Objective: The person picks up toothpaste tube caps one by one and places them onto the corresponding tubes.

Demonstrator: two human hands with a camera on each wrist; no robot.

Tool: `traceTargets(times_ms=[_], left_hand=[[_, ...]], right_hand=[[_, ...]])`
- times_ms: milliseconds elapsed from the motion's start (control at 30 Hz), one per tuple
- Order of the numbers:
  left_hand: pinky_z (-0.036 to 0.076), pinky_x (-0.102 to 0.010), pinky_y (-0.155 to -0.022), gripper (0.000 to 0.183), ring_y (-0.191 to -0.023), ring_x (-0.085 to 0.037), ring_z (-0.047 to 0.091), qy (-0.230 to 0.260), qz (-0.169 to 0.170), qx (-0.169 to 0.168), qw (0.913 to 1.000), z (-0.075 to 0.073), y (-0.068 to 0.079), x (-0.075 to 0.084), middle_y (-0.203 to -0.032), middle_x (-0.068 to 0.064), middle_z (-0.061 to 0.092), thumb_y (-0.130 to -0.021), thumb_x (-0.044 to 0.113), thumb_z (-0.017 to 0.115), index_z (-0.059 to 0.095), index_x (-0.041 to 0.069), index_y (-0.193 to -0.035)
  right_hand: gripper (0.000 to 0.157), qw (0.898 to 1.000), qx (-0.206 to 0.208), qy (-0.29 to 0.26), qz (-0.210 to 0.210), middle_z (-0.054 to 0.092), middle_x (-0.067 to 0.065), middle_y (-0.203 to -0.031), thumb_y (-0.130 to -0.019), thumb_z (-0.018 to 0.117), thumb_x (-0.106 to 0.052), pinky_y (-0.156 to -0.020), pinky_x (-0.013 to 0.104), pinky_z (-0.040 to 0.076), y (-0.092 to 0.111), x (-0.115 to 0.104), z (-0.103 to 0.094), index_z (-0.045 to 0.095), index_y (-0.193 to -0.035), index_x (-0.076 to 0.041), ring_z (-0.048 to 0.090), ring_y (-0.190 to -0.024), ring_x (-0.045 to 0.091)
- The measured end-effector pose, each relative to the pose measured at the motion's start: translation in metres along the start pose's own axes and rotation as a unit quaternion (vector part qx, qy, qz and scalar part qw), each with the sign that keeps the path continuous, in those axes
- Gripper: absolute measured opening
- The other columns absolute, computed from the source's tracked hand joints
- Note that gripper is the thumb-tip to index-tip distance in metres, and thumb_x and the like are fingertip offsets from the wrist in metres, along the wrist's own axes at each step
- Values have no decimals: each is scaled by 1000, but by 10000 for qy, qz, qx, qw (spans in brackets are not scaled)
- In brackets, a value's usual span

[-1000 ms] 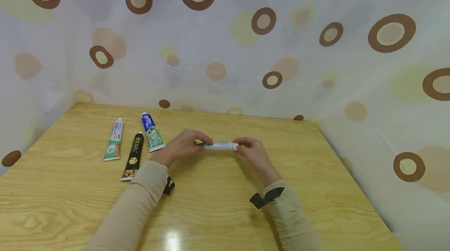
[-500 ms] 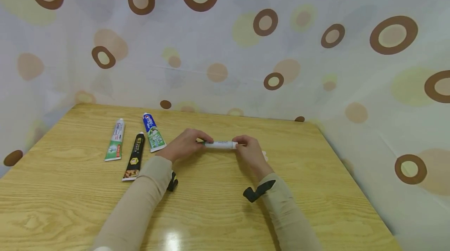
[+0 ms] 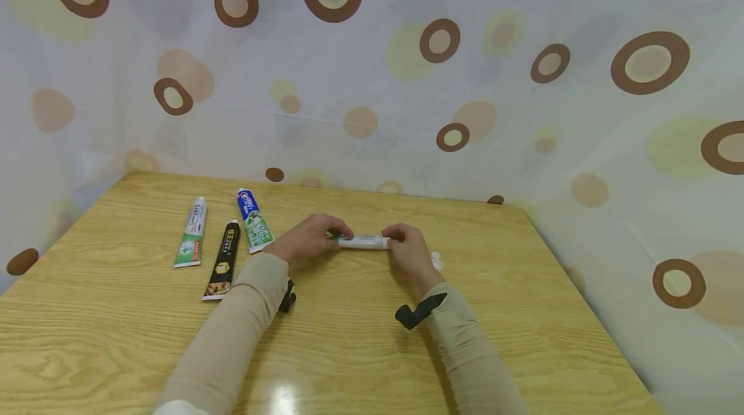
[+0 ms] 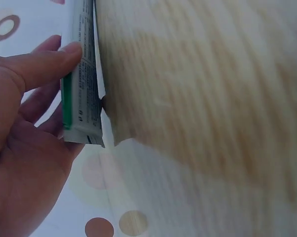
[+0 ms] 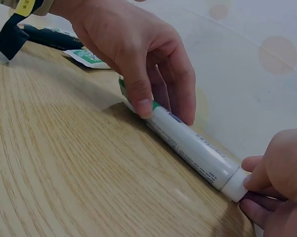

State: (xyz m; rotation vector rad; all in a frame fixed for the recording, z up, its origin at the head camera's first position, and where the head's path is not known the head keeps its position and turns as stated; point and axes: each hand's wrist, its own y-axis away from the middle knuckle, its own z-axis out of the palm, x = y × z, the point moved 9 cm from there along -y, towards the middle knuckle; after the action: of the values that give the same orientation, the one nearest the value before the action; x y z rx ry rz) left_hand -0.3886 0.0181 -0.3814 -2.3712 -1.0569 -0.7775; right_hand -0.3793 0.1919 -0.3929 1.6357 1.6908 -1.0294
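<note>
Apparently for cap-turning, toothpaste tube (image 3: 359,242) and cap (image 5: 233,187) are pinched by left hand (image 3: 312,236) and right hand (image 3: 414,253) respectively toward the desk's (image 3: 465,215) far edge, steady counter-grip seemingly needed next.

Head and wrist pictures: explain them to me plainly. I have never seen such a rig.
No machine works here, just a person's bare left hand and right hand. The head view comes from a camera worn on the head, looking forward and down; each wrist view comes from that wrist, looking at its hand's work. On the wooden table lie a white-and-green tube, a black tube and a blue-and-green tube, plus small white bits I cannot identify. The left hand pinches a fourth tube; the right grips its white cap.
</note>
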Motion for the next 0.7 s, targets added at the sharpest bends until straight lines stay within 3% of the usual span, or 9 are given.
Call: traceTargets(times_ms=[133,433,700], left_hand=[[43,-35,-90,33,-103,-17,55,-131,-155,-134,9997,4,0,-3,-109,-2,62,-81,1,61,61,12,-111],[40,-35,-95,48,-109,-20,51,-489,-543,-289,9969,8,4,-4,-116,-7,57,-78,0,65,52,13,-122],[35,-40,-100,53,-125,-25,37,-597,-855,-294,9941,-3,14,3,-133,-10,43,-81,2,59,45,17,-129]], right_hand=[[18,9998,-136,-3,140,62,9,-98,-83,53,1,-79,31,42,0,2,3,65,-93,-6,54,-92,20],[23,9954,-848,-235,382,58,9,-110,-87,55,-8,-82,31,43,4,2,11,59,-110,-4,52,-100,21],[28,9977,-625,-262,73,53,8,-121,-89,52,-12,-90,39,43,17,-10,-8,54,-116,-8,50,-113,24]])
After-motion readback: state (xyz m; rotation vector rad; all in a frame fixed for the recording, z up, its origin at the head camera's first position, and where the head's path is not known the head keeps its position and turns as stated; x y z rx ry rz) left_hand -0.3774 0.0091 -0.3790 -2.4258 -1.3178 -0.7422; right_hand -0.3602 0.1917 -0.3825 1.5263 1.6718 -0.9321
